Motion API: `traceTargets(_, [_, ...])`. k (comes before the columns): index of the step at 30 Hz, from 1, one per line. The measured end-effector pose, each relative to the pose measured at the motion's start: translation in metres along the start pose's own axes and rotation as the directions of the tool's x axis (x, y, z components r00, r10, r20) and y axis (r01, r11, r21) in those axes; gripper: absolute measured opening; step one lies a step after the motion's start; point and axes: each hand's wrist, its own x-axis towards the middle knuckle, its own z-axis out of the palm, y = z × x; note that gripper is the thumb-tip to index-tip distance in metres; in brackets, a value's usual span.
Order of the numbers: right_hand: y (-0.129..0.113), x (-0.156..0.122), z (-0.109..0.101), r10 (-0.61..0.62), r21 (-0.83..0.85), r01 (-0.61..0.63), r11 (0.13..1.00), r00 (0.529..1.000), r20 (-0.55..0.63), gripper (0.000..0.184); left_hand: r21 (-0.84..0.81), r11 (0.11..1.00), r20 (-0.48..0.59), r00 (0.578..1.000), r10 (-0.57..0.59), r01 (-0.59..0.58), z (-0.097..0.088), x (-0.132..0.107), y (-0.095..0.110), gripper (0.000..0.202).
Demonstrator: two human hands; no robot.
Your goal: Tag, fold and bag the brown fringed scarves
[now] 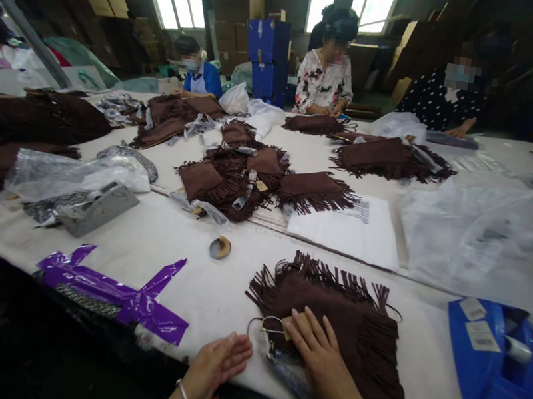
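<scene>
A dark brown fringed bag (331, 301) lies flat on the white table in front of me, its fringe spread along the far and right sides. My right hand (317, 346) rests on its near left part with the fingers stretched out. By those fingertips is a small tan tag (286, 327) with a thin cord loop. Clear plastic wrap (287, 368) sticks out at the bag's near edge, partly hidden under my right hand and forearm. Just left of the bag, my left hand (223, 361) is held at the table edge, fingers extended and nothing in them.
A blue tape dispenser (488, 359) stands at right. Purple tape (114, 293) covers the near table edge, with a small round dish (220, 247) beyond. More fringed bags (255, 171), a white sheet (347, 229) and plastic bags (493, 235) lie farther back. Several people work around the table.
</scene>
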Motion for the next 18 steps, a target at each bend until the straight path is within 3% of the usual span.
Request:
traceTargets(6, [0.012, 0.001, 0.004, -0.050, -0.019, 0.048, 0.999, 0.993, -0.111, 0.074, -0.078, 0.984, 0.206, 0.968, -0.144, 0.163, 0.024, 0.017, -0.012, 0.054])
traceTargets(10, [0.016, -0.001, 0.001, -0.062, 0.004, 0.063, 0.998, 0.990, -0.129, 0.070, -0.188, 0.973, 0.357, 0.932, -0.058, 0.133, 0.058, 0.039, -0.009, 0.051])
traceTargets(13, [0.018, -0.003, 0.004, -0.066, 0.035, 0.070, 0.997, 0.993, -0.098, 0.070, -0.252, 0.952, 0.489, 0.872, -0.030, 0.174, 0.079, 0.060, -0.002, 0.048])
traceTargets(15, [0.018, -0.004, 0.007, -0.064, 0.057, 0.069, 0.996, 0.994, -0.083, 0.071, -0.235, 0.947, 0.535, 0.843, -0.060, 0.217, 0.085, 0.075, 0.003, 0.049])
traceTargets(18, [0.018, -0.006, 0.009, -0.056, 0.088, 0.064, 0.994, 0.994, -0.090, 0.075, -0.239, 0.949, 0.537, 0.842, -0.046, 0.205, 0.085, 0.094, 0.008, 0.052])
